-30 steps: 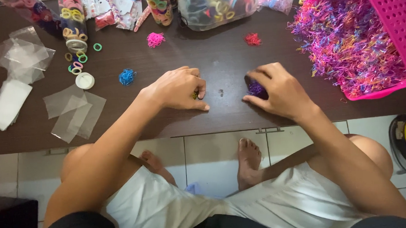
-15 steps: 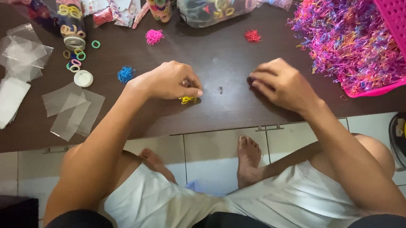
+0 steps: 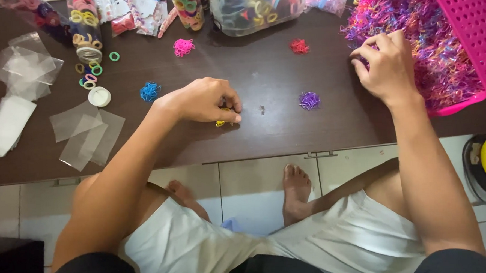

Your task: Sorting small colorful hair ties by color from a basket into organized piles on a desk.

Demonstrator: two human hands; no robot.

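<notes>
The right hand point(image 3: 388, 67) has left the bench centre, where it covered a small purple tuft of tiny elastic bands point(image 3: 309, 100) a moment ago, and now sits at the far right with fingertips on the heap of multicoloured elastic bands point(image 3: 413, 31) spilling out of the pink perforated plastic basket point(image 3: 468, 28). Its grip: fingers curled into the heap, but whether anything is pinched cannot be told. The purple tuft now lies bare on the dark brown wooden bench point(image 3: 275, 135), apart from both hands. The left hand point(image 3: 203, 100) has stayed near the bench centre, grip clenched loosely over a small yellow tuft of bands point(image 3: 220, 122), part of which shows under the fingertips at the near side. Judgement: the purple bundle reads as set down and finished with, the yellow one as under work. Left of the left hand lie a blue tuft of bands point(image 3: 150, 92), a white round cap point(image 3: 99, 96) and clear plastic sleeves point(image 3: 87, 132); far side, a pink tuft point(image 3: 183, 47) and a red tuft point(image 3: 299, 46).
</notes>
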